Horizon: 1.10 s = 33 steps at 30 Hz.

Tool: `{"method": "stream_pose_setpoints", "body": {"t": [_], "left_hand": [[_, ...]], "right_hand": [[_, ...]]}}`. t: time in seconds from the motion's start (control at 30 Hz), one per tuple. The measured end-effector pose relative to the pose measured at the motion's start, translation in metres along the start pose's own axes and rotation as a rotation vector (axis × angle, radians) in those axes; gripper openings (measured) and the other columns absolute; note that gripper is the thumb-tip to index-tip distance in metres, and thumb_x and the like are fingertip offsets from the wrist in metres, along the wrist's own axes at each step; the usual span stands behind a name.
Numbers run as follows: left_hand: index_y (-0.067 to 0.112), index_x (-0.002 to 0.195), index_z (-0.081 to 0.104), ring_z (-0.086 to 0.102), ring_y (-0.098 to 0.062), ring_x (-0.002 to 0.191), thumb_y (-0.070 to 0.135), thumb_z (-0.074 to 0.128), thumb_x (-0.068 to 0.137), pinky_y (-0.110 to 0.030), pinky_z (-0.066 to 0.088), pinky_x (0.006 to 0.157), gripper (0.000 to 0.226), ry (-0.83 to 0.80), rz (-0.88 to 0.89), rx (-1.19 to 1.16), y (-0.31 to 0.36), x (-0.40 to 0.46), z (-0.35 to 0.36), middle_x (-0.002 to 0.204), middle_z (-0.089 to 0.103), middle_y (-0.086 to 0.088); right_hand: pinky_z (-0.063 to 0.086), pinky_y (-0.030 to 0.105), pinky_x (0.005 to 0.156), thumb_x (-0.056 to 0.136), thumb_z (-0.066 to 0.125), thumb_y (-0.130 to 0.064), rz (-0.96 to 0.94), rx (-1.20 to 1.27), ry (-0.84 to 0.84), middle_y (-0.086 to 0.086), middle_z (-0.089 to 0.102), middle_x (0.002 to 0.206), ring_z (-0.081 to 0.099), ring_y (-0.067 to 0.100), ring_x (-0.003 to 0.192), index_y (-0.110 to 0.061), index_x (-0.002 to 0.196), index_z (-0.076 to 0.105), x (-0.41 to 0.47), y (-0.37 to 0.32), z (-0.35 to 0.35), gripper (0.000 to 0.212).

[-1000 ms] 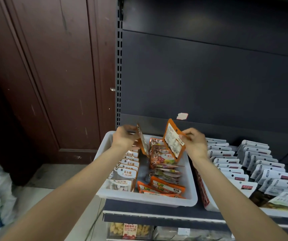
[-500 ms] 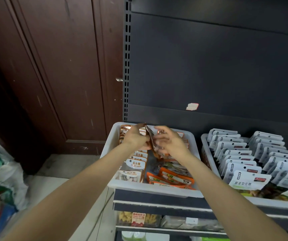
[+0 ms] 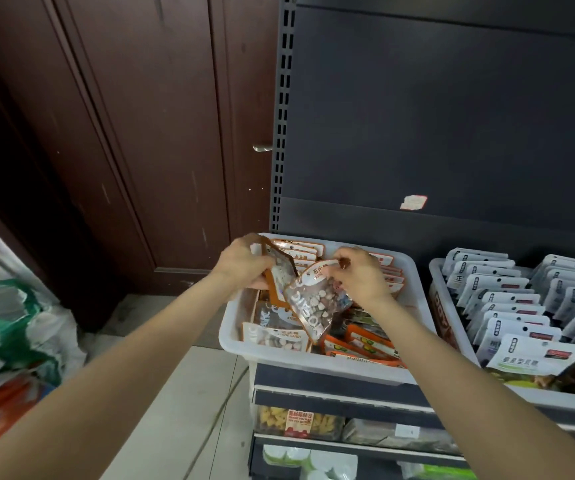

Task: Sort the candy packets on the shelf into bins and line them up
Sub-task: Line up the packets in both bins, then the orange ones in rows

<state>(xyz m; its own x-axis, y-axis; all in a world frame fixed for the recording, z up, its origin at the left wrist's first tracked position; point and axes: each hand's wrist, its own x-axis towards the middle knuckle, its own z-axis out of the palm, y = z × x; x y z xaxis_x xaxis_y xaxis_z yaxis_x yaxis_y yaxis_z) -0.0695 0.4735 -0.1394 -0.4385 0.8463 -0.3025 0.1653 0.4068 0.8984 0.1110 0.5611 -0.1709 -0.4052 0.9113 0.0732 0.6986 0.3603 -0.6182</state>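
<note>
A white bin (image 3: pixel 317 362) on the shelf holds stone-candy packets (image 3: pixel 275 337) in a row on its left and orange packets (image 3: pixel 362 344) piled on its right. My right hand (image 3: pixel 359 277) pinches the top of a clear stone-candy packet (image 3: pixel 317 301), which hangs tilted over the middle of the bin. My left hand (image 3: pixel 244 261) grips a brown-edged packet (image 3: pixel 281 270) just left of it, above the left row.
A second white bin (image 3: pixel 452 327) to the right holds rows of white packets (image 3: pixel 508 306). Dark shelf backing rises behind. Lower shelves with snack bags (image 3: pixel 296 422) lie below. A brown door stands on the left, with bags (image 3: pixel 12 327) on the floor.
The orange packet my right hand held a second ago is gone from it. It now lifts a clear stone-candy packet out of the bin. The view has shifted left.
</note>
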Motion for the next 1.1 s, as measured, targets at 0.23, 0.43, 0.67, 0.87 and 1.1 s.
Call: {"method": "stream_pose_setpoints", "body": {"t": [0.23, 0.43, 0.67, 0.87, 1.1], "left_hand": [[0.005, 0.107, 0.062, 0.072, -0.020, 0.065, 0.009, 0.060, 0.084, -0.033, 0.060, 0.069, 0.023, 0.083, -0.074, 0.054, 0.002, 0.000, -0.028, 0.076, 0.072, -0.014], [-0.005, 0.103, 0.065, 0.070, -0.021, 0.090, 0.004, 0.060, 0.087, -0.032, 0.060, 0.073, 0.019, -0.166, -0.091, 0.102, 0.001, -0.006, -0.019, 0.096, 0.070, -0.017], [0.026, 0.107, 0.073, 0.045, -0.025, 0.110, 0.027, 0.062, 0.090, -0.033, 0.043, 0.090, 0.020, 0.170, 0.385, 0.826, -0.013, 0.003, -0.012, 0.105, 0.048, -0.003], [0.009, 0.103, 0.073, 0.061, -0.020, 0.098, 0.011, 0.061, 0.090, -0.016, 0.039, 0.079, 0.018, 0.052, 0.354, 0.514, -0.016, 0.017, -0.012, 0.107, 0.069, -0.006], [0.011, 0.102, 0.071, 0.060, -0.019, 0.100, 0.015, 0.059, 0.092, -0.025, 0.042, 0.086, 0.016, -0.202, 0.355, 0.480, -0.026, 0.024, -0.019, 0.106, 0.067, -0.006]], "right_hand": [[0.042, 0.026, 0.072, 0.094, 0.056, -0.020, 0.045, -0.175, 0.213, 0.010, 0.065, 0.105, 0.062, 0.024, 0.096, -0.009, 0.101, 0.063, -0.013, -0.008, 0.016, 0.015], [0.052, 0.033, 0.078, 0.093, 0.057, -0.018, 0.151, -0.100, 0.341, 0.012, 0.067, 0.111, 0.064, 0.027, 0.098, -0.012, 0.113, 0.064, -0.016, -0.001, 0.007, 0.022], [0.054, 0.038, 0.076, 0.096, 0.053, -0.026, 0.204, -0.258, 0.271, 0.009, 0.066, 0.114, 0.062, 0.030, 0.104, -0.020, 0.118, 0.061, -0.026, -0.001, -0.005, 0.024], [0.049, 0.028, 0.083, 0.095, 0.054, -0.014, 0.152, -0.066, 0.139, 0.010, 0.063, 0.122, 0.060, 0.026, 0.111, -0.011, 0.118, 0.063, -0.026, 0.004, -0.002, 0.026], [0.051, 0.033, 0.093, 0.096, 0.051, -0.010, 0.134, 0.075, 0.086, 0.010, 0.058, 0.129, 0.054, 0.027, 0.120, -0.009, 0.121, 0.061, -0.021, 0.002, -0.002, 0.027]]}}
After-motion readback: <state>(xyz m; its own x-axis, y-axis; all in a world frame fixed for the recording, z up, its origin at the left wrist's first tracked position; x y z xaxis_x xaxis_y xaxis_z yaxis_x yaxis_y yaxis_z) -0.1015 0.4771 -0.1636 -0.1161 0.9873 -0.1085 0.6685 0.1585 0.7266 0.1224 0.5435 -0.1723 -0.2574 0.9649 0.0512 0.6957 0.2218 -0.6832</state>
